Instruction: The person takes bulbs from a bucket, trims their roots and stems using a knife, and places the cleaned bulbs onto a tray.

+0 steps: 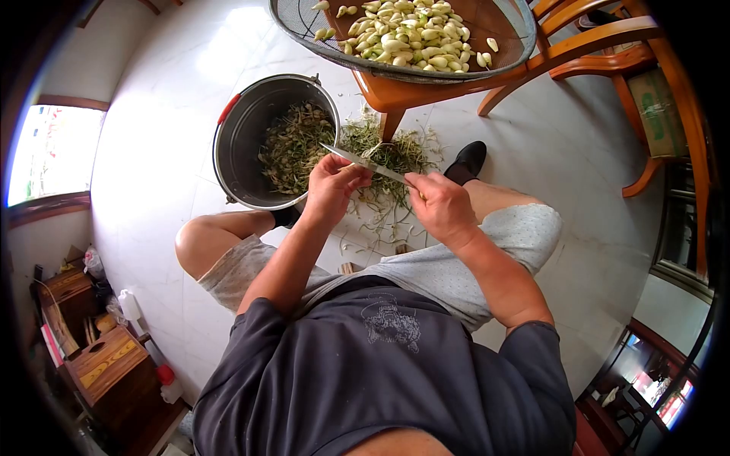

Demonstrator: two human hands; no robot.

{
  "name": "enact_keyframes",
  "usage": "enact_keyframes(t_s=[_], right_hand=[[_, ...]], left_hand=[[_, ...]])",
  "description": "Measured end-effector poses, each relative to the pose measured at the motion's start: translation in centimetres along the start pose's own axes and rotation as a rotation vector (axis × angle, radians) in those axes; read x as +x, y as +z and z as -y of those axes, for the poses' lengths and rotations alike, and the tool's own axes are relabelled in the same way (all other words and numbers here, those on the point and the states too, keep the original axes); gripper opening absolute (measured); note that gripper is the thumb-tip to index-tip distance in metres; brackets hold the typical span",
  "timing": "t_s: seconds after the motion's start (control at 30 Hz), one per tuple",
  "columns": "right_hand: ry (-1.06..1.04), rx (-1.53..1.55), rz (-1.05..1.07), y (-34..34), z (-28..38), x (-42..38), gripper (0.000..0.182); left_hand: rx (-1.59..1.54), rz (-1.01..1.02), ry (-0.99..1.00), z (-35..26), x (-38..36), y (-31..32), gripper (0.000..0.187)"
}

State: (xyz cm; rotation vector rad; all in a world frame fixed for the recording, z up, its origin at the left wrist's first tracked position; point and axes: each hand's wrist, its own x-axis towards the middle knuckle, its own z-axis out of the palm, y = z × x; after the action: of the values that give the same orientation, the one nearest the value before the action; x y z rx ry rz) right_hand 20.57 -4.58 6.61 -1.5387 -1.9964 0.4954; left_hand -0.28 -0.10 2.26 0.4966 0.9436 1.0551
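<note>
My right hand [441, 205] is closed around the handle of a knife [384, 172], its blade slanting up and to the left across the front of my left hand. The fingers of my left hand [334, 186] pinch a small pale onion-like bulb [366, 155], mostly hidden by fingers and blade; stringy pale ends stick out past the knife. Just beyond that hand a metal bucket [242, 171] holds many untrimmed bulbs [295, 144] with dry roots and stems. Cut green and pale trimmings [395, 152] lie heaped on the floor beside the bucket.
A mesh sieve [319, 52] full of cleaned whitish-green bulbs [411, 38] rests on a wooden chair [426, 91] ahead. Another wooden chair [642, 171] stands at the right. My knees are spread on both sides. Wooden boxes [106, 363] and a white bottle [129, 305] are at lower left.
</note>
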Motion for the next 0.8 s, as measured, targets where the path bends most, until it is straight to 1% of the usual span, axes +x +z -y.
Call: enact_keyframes(t_s=[0.3, 0.5, 0.6, 0.67, 0.73, 0.8], right_hand=[[-0.087, -0.082, -0.022, 0.1, -0.2, -0.2, 0.019], [-0.070, -0.051, -0.006, 0.3, 0.1, -0.5, 0.015], [0.161, -0.164, 0.160, 1.6, -3.0, -1.2, 0.015], [0.228, -0.152, 0.147, 1.1, -3.9, -1.6, 0.015], [0.285, -0.138, 0.129, 0.5, -3.6, -1.3, 0.015], [0.334, -0.106, 0.161, 0.0, -3.1, -0.7, 0.016]], left_hand=[[0.011, -0.037, 0.060, 0.0, -0.4, 1.0, 0.016], [0.039, -0.023, 0.132, 0.2, -0.3, 0.8, 0.013], [0.111, -0.025, 0.159, -0.9, -0.9, 1.3, 0.012], [0.139, -0.001, 0.195, -1.6, -1.0, 1.2, 0.013], [0.062, 0.038, 0.201, -2.0, -0.9, 0.8, 0.014], [-0.004, 0.066, 0.206, -2.2, -1.1, 0.7, 0.014]])
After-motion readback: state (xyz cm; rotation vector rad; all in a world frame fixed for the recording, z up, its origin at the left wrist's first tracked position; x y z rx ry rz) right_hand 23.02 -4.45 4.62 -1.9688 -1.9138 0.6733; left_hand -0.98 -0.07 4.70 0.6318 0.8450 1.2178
